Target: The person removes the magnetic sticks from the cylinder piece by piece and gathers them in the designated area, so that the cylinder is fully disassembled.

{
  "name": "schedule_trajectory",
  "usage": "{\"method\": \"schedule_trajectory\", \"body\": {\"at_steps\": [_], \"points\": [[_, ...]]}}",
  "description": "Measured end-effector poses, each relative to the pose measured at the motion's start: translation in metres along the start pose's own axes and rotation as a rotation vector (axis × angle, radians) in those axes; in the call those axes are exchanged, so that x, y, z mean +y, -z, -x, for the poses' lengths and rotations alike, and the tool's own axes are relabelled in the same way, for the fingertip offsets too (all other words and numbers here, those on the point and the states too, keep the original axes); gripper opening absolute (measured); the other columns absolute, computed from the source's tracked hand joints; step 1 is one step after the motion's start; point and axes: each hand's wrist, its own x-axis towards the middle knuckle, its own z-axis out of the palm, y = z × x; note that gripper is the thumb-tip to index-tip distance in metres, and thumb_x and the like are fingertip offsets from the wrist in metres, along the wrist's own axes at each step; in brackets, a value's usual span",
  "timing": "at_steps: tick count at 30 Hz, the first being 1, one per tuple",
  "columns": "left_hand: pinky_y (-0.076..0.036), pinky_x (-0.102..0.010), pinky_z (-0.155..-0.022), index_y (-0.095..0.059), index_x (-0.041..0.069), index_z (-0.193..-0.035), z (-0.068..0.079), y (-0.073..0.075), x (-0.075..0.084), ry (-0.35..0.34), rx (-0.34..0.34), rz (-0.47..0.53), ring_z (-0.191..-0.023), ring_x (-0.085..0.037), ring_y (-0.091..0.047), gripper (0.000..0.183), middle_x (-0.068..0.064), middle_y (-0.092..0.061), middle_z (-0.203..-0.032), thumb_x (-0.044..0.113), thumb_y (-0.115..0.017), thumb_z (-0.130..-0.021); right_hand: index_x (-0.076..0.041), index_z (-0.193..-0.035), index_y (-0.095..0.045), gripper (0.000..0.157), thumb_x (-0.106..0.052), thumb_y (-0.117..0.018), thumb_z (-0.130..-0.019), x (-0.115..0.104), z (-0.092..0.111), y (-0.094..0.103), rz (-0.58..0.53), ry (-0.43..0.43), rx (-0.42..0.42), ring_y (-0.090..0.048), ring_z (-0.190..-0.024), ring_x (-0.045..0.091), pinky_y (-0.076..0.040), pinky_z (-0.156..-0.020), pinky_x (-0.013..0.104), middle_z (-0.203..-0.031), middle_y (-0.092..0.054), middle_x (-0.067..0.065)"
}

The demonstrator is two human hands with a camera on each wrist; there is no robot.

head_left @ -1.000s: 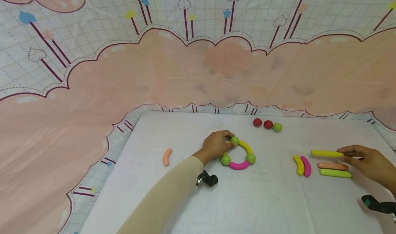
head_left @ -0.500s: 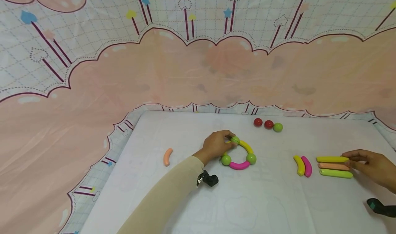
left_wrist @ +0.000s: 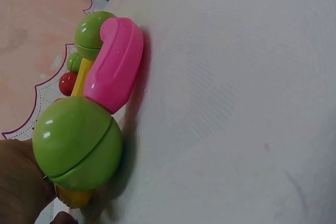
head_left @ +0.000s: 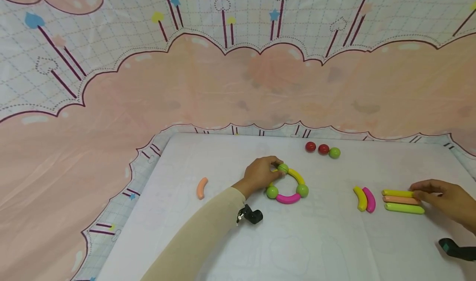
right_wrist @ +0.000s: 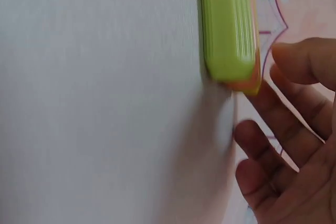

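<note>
A ring of green balls and curved rods, two yellow and one pink (head_left: pixel 288 199), lies mid-table. My left hand (head_left: pixel 260 172) pinches the ring's far green ball (head_left: pixel 283 168) between thumb and fingers and partly covers the left yellow rod. In the left wrist view, another green ball (left_wrist: pixel 77 142) of the ring is close up. My right hand (head_left: pixel 444 198) is at the right end of a straight yellow rod (head_left: pixel 397 193), its thumb and fingers apart. Next to that rod lie a straight orange rod (head_left: pixel 399 199) and a straight green rod (head_left: pixel 404 208), side by side.
Two red balls (head_left: pixel 323 149) and a loose green ball (head_left: pixel 334 153) sit near the back edge. A curved yellow rod (head_left: pixel 360 198) and a curved pink rod (head_left: pixel 369 200) lie right of the ring. Left of my arm is a curved orange rod (head_left: pixel 202 188).
My right hand lowered the yellow rod toward me, down beside the orange one, and it then shifted slightly right. The fingers have since loosened. My left hand stayed on the ring.
</note>
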Motion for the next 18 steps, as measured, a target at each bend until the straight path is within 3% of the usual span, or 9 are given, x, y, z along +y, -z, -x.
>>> {"method": "schedule_trajectory", "body": {"at_steps": [4, 7, 18], "points": [[-0.048, -0.032, -0.094, -0.072, 0.026, -0.124, 0.000, 0.000, 0.000, 0.000, -0.001, 0.005, -0.118, -0.011, -0.061, 0.034, 0.016, -0.071, -0.114, 0.039, -0.076, -0.093, 0.011, -0.126, -0.058, 0.048, -0.030, -0.065, -0.102, -0.020, 0.000, -0.004, 0.021, 0.001, 0.044, -0.053, -0.095, 0.041, -0.044, -0.064, 0.038, -0.119, -0.061, 0.034], [-0.048, -0.032, -0.093, -0.072, 0.026, -0.124, 0.000, 0.001, 0.000, 0.000, 0.002, 0.004, -0.117, -0.011, -0.062, 0.034, 0.016, -0.071, -0.113, 0.039, -0.076, -0.093, 0.009, -0.127, -0.057, 0.051, -0.036, -0.063, -0.103, -0.044, 0.000, -0.007, 0.032, 0.049, 0.051, -0.051, -0.097, 0.042, -0.045, -0.066, 0.039, -0.123, -0.059, 0.036], [-0.048, -0.031, -0.090, -0.071, 0.026, -0.124, 0.000, 0.002, 0.000, -0.001, 0.000, 0.004, -0.116, -0.012, -0.062, 0.034, 0.016, -0.072, -0.113, 0.039, -0.077, -0.093, 0.000, -0.141, -0.053, 0.058, -0.041, -0.064, -0.102, -0.130, -0.002, -0.033, -0.047, 0.217, -0.024, -0.047, -0.113, 0.049, -0.049, -0.082, 0.062, -0.135, -0.055, 0.029]]}}
